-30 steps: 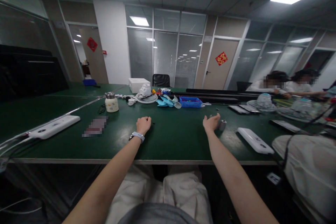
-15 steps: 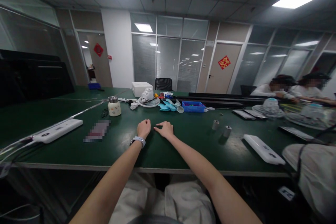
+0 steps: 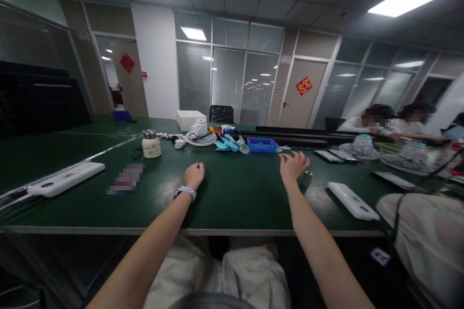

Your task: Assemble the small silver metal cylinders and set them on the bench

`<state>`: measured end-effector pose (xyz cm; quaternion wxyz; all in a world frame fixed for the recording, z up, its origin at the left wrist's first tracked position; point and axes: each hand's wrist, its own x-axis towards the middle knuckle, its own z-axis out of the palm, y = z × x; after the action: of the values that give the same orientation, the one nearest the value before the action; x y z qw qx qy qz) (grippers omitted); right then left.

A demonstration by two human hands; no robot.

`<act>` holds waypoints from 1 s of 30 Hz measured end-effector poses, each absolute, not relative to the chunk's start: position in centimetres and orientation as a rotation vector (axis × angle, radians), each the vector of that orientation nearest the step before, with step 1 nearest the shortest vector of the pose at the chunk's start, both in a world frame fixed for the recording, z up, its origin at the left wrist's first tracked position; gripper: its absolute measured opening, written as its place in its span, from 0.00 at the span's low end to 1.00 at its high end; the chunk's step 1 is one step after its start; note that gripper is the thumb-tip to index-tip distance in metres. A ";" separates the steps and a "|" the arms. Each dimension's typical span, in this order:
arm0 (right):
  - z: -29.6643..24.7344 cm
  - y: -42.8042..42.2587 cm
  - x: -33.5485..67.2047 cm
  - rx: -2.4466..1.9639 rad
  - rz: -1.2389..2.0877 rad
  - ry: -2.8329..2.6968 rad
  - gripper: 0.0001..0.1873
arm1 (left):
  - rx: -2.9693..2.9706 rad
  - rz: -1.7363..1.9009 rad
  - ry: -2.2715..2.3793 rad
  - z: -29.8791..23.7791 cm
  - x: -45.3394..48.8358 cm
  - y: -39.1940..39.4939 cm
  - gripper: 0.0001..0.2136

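My left hand (image 3: 195, 175) rests on the green table (image 3: 232, 203) with its fingers curled closed. Whatever it may hold is hidden inside the fist. A watch (image 3: 186, 193) with a pale band sits on that wrist. Farther right, my right hand (image 3: 294, 166) hovers with its fingers spread and bent, and nothing shows between them. Just beside it, partly covered by the hand, stands a small grey metal cylinder (image 3: 308, 177). A second such cylinder is hidden behind the hand.
Behind my hands lie light-blue fan blades (image 3: 230, 144), a blue bin (image 3: 262, 145), a white fan part (image 3: 201, 136) and a white box (image 3: 190, 119). A jar (image 3: 151, 146) stands left. White power strips lie left (image 3: 68, 178) and right (image 3: 352, 201). Other people sit at the far right.
My right hand has moved right, from beside my left hand to the metal cylinders, and its fingers have spread. The left hand stays closed in nearly the same place. The view has shifted slightly.
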<state>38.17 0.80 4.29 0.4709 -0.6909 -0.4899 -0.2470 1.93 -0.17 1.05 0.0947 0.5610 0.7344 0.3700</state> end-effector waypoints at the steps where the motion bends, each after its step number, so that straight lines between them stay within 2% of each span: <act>1: 3.8 0.9 40.1 -1.746 -0.611 -1.122 0.15 | 1.663 1.094 2.182 1.1 1.9 -0.2 0.21; 6: 2.0 1.1 43.8 -1.913 -0.515 -0.957 0.15 | 1.693 1.077 2.208 1.1 1.9 -0.3 0.21; 23: 1.9 1.4 43.4 -1.870 -0.391 -0.862 0.14 | 1.691 1.055 2.208 1.1 2.0 -0.4 0.20; 26: 2.1 0.8 42.6 -1.815 -0.395 -0.693 0.20 | 1.709 1.057 2.211 1.0 1.9 -0.3 0.20; 30: 1.6 0.2 41.7 -1.852 -0.237 -0.475 0.31 | 1.711 1.052 2.208 0.9 1.9 -0.1 0.20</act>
<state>41.70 0.17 1.64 0.5708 -0.7892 -0.2026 -0.1011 1.86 -0.09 0.89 0.0781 0.5715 0.7375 0.3513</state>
